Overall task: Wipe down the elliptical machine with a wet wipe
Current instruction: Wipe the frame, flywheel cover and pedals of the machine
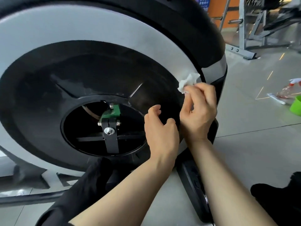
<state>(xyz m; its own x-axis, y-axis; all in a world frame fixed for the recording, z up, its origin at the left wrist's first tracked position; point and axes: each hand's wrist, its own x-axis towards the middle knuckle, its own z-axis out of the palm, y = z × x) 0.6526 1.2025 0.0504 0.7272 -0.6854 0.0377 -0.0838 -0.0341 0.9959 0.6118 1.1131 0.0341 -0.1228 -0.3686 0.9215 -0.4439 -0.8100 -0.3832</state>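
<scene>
The elliptical machine's round flywheel housing [101, 30] fills the left and middle of the view, with a silver ring around a black dished disc [65, 82]. A green and black crank joint [110, 118] sits in its open centre. My right hand [200, 111] pinches a crumpled white wet wipe [189, 82] against the silver ring at the housing's right edge. My left hand [160, 129] hovers just left of it, in front of the black disc, its fingers loosely curled and holding nothing.
A black base rail [193, 181] of the machine runs along the grey tiled floor below my right arm. A spray bottle [288, 90] and a green container [295, 106] lie on the floor at the right. Grey gym equipment frames [244, 30] stand behind.
</scene>
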